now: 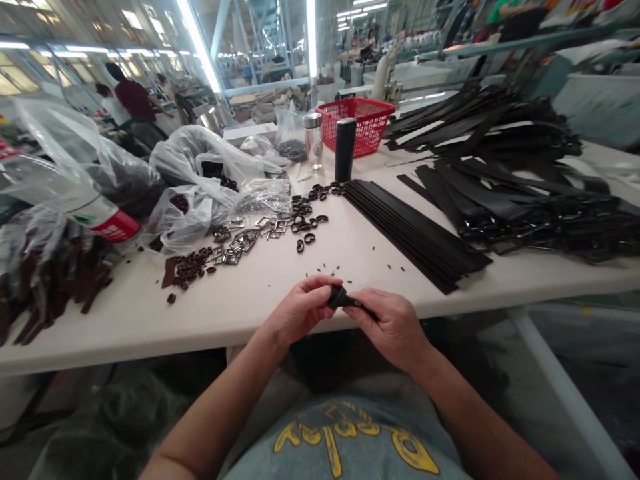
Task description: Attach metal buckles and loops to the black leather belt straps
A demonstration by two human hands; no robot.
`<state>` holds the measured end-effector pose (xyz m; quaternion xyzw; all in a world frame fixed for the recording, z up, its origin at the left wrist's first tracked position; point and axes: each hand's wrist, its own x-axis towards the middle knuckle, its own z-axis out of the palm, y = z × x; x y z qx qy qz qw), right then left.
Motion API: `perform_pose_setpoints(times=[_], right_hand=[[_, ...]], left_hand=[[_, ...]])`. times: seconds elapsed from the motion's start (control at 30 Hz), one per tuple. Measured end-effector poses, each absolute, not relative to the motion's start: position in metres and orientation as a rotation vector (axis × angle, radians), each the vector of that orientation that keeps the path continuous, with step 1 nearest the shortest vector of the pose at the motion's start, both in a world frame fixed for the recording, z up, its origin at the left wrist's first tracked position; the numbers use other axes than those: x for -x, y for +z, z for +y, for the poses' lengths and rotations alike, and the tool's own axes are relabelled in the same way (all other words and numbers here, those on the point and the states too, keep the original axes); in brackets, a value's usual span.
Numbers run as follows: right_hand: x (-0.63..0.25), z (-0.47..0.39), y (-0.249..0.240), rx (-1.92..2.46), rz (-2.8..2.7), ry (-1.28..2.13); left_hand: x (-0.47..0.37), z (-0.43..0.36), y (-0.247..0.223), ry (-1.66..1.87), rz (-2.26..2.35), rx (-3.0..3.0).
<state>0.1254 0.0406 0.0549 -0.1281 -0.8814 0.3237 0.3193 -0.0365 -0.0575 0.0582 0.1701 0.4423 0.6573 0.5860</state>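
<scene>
Both hands meet over the near edge of the table, working on one black strap (339, 297), which looks like a belt strap. My left hand (311, 303) pinches its folded or looped end between thumb and fingers. Closed around the strap just to the right is my right hand (389, 323); a small shiny metal bit shows by its thumb. The rest of the strap is hidden below the hand. Several tiny dark pieces (338, 268) lie scattered on the table just beyond my fingers. Farther off are dark strap loops (310, 238) and square metal buckles (243, 241).
A row of flat black straps (400, 230) lies at right, with heaped buckled straps (530, 207) beyond. A black flask (345, 150), a glass bottle (314, 143) and a red basket (370, 127) stand at the back. Plastic bags (195, 167) and brown loops (193, 267) occupy the left.
</scene>
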Motion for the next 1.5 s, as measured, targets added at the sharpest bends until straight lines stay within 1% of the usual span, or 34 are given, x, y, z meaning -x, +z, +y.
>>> perform_pose_setpoints(times=[0.07, 0.2, 0.37, 0.53, 0.73, 0.9, 1.1, 1.23, 1.3, 1.4, 1.5], right_hand=[[-0.127, 0.040, 0.052, 0.365, -2.294, 0.879], [-0.125, 0.035, 0.047, 0.490, -2.271, 0.787], [-0.123, 0.031, 0.047, 0.474, -2.300, 0.722], [-0.124, 0.031, 0.048, 0.435, -2.350, 0.801], [-0.126, 0.032, 0.044, 0.431, -2.403, 0.963], [-0.135, 0.031, 0.040, 0.452, -2.464, 0.912], [-0.140, 0.027, 0.042, 0.475, -2.612, 0.891], [-0.134, 0.026, 0.046, 0.466, -2.582, 1.016], [-0.131, 0.026, 0.047, 0.476, -2.530, 1.132], [-0.133, 0.030, 0.045, 0.466, -2.387, 1.490], [-0.140, 0.033, 0.039, 0.546, -2.226, 1.890]], left_hand=[[0.034, -0.059, 0.059, 1.539, 1.064, -0.424], [0.028, -0.059, 0.058, 1.601, 1.112, -0.536], [0.025, -0.061, 0.053, 1.621, 1.063, -0.467], [0.024, -0.066, 0.048, 1.568, 1.074, -0.468], [0.029, -0.072, 0.040, 1.631, 1.212, -0.582], [0.038, -0.082, 0.041, 1.705, 1.271, -0.540], [0.036, -0.090, 0.038, 1.700, 1.240, -0.510], [0.027, -0.091, 0.030, 1.577, 1.207, -0.547], [0.024, -0.091, 0.027, 1.551, 1.198, -0.556], [0.027, -0.093, 0.026, 1.565, 1.221, -0.554], [0.034, -0.096, 0.027, 1.591, 1.254, -0.531]])
